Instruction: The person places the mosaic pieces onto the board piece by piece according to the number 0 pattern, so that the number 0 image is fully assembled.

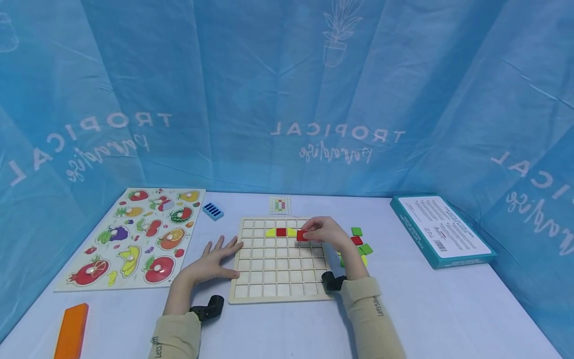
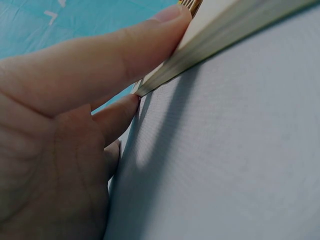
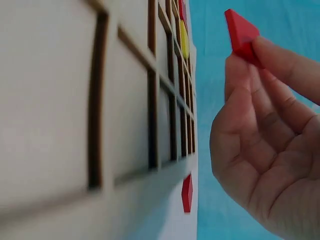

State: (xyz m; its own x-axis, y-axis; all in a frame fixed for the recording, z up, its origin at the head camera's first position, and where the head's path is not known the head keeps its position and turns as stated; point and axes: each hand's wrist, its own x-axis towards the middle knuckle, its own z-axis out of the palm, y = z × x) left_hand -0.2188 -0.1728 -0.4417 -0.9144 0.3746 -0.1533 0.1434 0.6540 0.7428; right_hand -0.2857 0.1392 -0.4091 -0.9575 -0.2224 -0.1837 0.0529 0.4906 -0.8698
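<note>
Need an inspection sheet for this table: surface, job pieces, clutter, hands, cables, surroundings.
Surface: white tabletop, no spill seen.
Job's things: grid board with a seated red tile between two yellow pieces; loose green tiles and others to its right; pattern card behind it.
Clutter: fruit puzzle, orange block and slotted blue piece left; teal box right.
Hands: left hand touches the board's left edge, fingers spread; right hand pinches a second red tile above the board.
Cables: nothing seen.
Surroundings: blue printed curtain.
</note>
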